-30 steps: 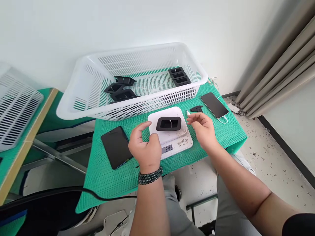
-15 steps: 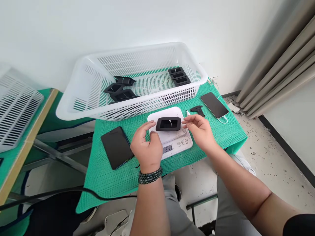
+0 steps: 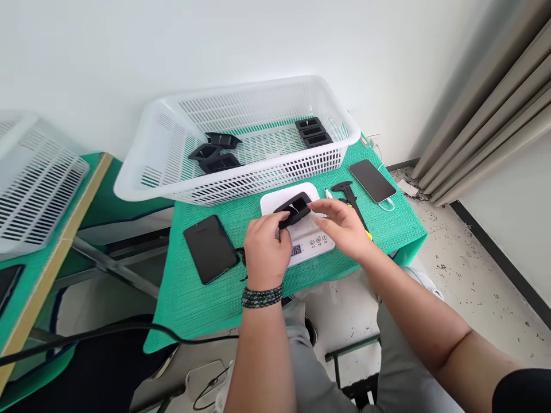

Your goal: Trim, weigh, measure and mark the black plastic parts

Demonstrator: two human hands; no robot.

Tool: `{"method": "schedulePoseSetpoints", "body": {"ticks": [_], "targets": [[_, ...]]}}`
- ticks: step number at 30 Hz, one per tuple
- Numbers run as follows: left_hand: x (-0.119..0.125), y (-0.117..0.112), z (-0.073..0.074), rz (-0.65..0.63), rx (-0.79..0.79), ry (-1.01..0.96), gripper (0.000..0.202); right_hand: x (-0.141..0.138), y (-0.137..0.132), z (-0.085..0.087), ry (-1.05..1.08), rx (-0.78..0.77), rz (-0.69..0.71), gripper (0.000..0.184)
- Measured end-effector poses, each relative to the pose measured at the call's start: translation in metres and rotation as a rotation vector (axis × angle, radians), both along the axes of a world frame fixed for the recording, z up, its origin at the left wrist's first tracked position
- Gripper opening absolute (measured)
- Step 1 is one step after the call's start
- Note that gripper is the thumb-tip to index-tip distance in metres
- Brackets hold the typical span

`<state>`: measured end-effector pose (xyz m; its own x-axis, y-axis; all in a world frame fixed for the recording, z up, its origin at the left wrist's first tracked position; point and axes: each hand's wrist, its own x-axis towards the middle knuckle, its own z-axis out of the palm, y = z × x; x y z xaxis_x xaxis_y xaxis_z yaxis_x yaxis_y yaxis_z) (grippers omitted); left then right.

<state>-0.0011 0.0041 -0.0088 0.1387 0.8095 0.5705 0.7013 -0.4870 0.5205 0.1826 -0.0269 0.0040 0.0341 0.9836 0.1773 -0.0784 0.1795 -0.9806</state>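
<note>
- A green-covered worktop is standing against a white wall; a curtain is hanging at right.
- A white basket is resting at the far side, a tablet lying left, a phone right.
- At centre, a black frame is tilting over a white scale.
- The left hand is pinching its left end; the right hand, half open, is bringing its fingertips to the right end.
</note>
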Motion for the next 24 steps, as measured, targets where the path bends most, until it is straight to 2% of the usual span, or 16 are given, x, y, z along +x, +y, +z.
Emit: {"method": "schedulePoseSetpoints", "body": {"ticks": [3,8,10,13,15,19,24], "targets": [[0.001,-0.002,-0.001,0.028,0.001,-0.017,0.030,0.006,0.001,-0.004,-0.126,0.017,-0.091,0.025],[0.009,-0.012,0.000,0.105,0.023,-0.140,0.021,0.026,-0.003,0.001,-0.633,-0.001,-0.334,0.028],[0.013,-0.016,0.001,0.133,0.017,-0.255,0.020,0.034,-0.009,0.006,-0.853,-0.069,-0.359,0.035],[0.018,-0.024,0.003,0.167,-0.007,-0.488,0.021,0.044,-0.019,0.012,-1.098,-0.225,-0.315,0.044],[0.021,-0.030,0.003,0.150,-0.017,-0.680,0.025,0.050,-0.024,0.012,-1.182,-0.288,-0.276,0.050],[0.023,-0.047,0.003,0.053,-0.117,-1.030,0.044,0.058,-0.032,0.010,-1.220,-0.305,-0.257,0.055],[0.020,-0.069,0.004,-0.083,-0.308,-1.221,0.060,0.058,-0.039,0.007,-1.254,-0.303,-0.257,0.048]]}}
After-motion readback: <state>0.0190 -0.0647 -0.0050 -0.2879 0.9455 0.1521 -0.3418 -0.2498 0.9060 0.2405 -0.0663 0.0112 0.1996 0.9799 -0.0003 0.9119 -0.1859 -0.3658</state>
